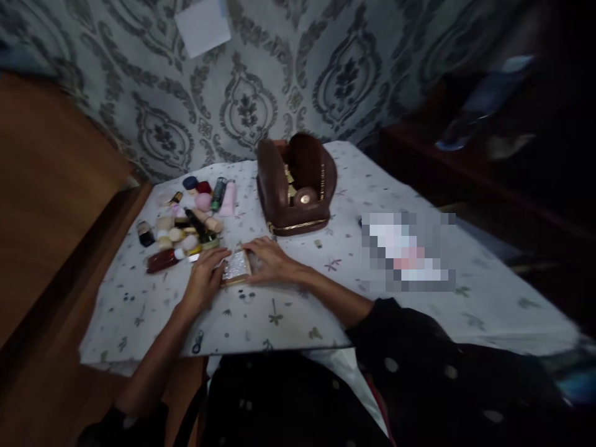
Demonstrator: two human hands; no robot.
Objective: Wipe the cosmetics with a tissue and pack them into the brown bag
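A small flat square case (236, 267) with a silvery, glittery top and gold-coloured edges rests on the table in front of me. My left hand (208, 273) grips its left side with bent fingers. From the right, my right hand (267, 261) holds the opposite edge between thumb and fingers. Just beyond my left hand lies a cluster of cosmetics: a bottle of dark red liquid (161, 261) with a white cap, a pink tube (228, 197), a green tube (218, 194) and several small jars and bottles. Behind my right hand stands an unzipped brown bag (274, 214), with a round brown item (305, 198) inside.
A white patterned cloth (298, 316) covers the table. Something blurred out by pixels (407, 248) lies on the right. Wallpaper (246, 112) rises behind the table, and a brown wooden panel (46, 205) stands at the left. A clear bottle (484, 102) is at the far right.
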